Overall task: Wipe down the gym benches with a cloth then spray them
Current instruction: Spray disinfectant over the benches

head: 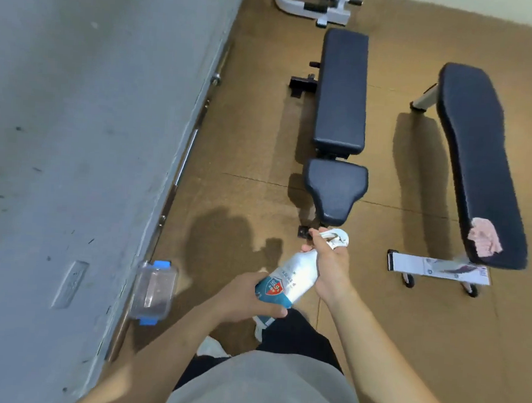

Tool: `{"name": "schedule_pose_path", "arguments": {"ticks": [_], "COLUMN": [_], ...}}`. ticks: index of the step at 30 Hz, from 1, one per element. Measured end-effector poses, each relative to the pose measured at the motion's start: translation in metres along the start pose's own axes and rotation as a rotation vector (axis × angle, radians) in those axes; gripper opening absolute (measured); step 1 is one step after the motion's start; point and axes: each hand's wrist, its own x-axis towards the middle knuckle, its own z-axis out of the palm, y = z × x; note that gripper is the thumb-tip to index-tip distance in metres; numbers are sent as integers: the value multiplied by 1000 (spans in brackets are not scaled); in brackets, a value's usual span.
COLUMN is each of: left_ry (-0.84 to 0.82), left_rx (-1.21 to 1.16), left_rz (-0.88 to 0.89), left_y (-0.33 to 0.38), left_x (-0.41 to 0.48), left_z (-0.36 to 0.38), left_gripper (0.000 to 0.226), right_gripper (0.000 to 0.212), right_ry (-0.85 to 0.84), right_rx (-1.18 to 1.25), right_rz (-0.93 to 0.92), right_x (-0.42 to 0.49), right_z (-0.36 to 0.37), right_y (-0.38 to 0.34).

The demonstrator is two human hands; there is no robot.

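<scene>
I hold a white spray bottle [290, 281] with a teal label in front of me, its nozzle pointing away. My left hand [245, 297] grips the bottle's base. My right hand [329, 262] is closed around its neck and white trigger head. Just beyond the nozzle stands a black adjustable bench [340, 106] with a separate seat pad [334, 190]. A second, flat black bench [478, 159] stands to the right. A pink cloth [484, 237] lies on the near end of that flat bench.
A grey wall [75, 125] runs along the left, with a barbell [186, 151] lying at its foot. A clear plastic box with blue clips [154, 291] sits on the floor by the wall. White machine legs [316, 3] stand at the far end. The floor is brown.
</scene>
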Motion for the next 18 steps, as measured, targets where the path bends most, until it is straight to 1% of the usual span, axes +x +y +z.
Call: {"name": "schedule_pose_path", "arguments": {"ticks": [1, 3, 5, 7, 10, 11, 14, 18], "left_ry": [-16, -45, -58, -35, 37, 52, 59, 64], "left_rx": [17, 37, 33, 6, -54, -58, -33, -24], "left_rz": [7, 15, 10, 8, -18, -24, -13, -15], "left_y": [16, 45, 70, 88, 105, 110, 130, 151], "left_x": [9, 30, 48, 68, 95, 103, 120, 139], "left_z": [1, 3, 9, 15, 21, 22, 26, 26], "left_gripper": [68, 54, 47, 50, 64, 66, 62, 55], "right_gripper": [32, 32, 33, 32, 27, 27, 18, 20], "right_ry": [20, 47, 77, 123, 171, 182, 225, 274], "right_rx": [34, 98, 106, 96, 92, 73, 83, 145], "right_rz": [-10, -27, -36, -42, -57, -68, -73, -39], "right_x": [6, 19, 33, 48, 71, 78, 99, 115], "right_z": [-9, -26, -38, -48, -58, -60, -70, -79], "right_y": [-12, -34, -55, -75, -100, -107, -123, -140]}}
